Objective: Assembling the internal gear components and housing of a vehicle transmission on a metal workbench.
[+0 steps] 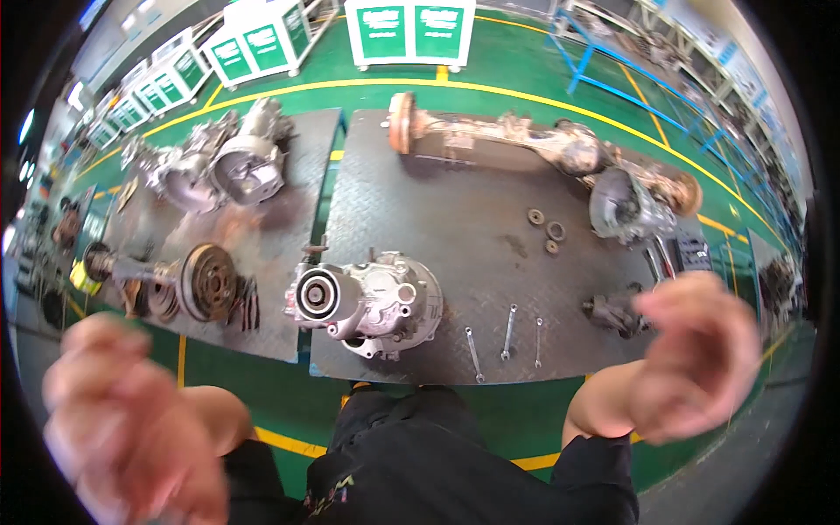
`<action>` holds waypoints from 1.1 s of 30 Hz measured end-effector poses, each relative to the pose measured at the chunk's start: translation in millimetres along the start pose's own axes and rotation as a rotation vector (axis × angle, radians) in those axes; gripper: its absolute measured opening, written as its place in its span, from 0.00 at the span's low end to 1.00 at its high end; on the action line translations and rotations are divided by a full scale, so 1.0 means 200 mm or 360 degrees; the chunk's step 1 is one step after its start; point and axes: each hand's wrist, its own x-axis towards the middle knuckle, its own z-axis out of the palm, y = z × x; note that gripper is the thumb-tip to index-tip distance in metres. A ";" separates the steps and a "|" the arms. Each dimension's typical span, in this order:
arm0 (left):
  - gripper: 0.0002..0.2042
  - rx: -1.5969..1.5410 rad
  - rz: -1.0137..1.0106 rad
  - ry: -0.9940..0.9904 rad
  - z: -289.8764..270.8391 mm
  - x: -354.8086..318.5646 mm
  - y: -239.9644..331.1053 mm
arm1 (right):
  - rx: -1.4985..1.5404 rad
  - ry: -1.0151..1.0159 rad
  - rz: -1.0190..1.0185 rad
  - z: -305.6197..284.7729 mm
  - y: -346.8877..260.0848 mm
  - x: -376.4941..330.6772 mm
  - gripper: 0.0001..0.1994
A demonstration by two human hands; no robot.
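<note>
Both of my hands are raised near the camera, off the metal workbench (472,227). My left hand (131,429) is at the lower left, smeared by motion, so its fingers cannot be made out. My right hand (700,363) is at the right, slightly blurred, its fingers curved and apart from the thumb, with nothing visible between them. A silver gearbox (376,302) stands at the bench's near left edge, touched by neither hand. To its right lie three wrenches (509,332), side by side. A dark metal part (612,313) lies beside my right hand.
A rusty axle (490,140) spans the back of the bench, with a bell-shaped housing (626,206) at its right. Several bearing rings (555,231) lie mid-bench. The left bench (297,210) carries gearbox housings (249,166) and a brake drum (208,282). A narrow gap separates the benches.
</note>
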 end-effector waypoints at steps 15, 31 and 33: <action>0.48 -0.0734 -0.1447 -0.0142 0.40 -1.17 -0.35 | 0.0149 -0.1302 0.0729 1.07 0.03 -0.73 0.47; 0.27 -0.0968 -0.1604 0.0456 0.42 -1.41 -0.37 | 0.0293 -0.0660 0.0841 1.23 -0.13 -0.67 0.39; 0.34 -0.1287 -0.1655 0.0730 0.39 -1.38 -0.37 | 0.0336 -0.0552 0.0849 1.22 -0.15 -0.61 0.42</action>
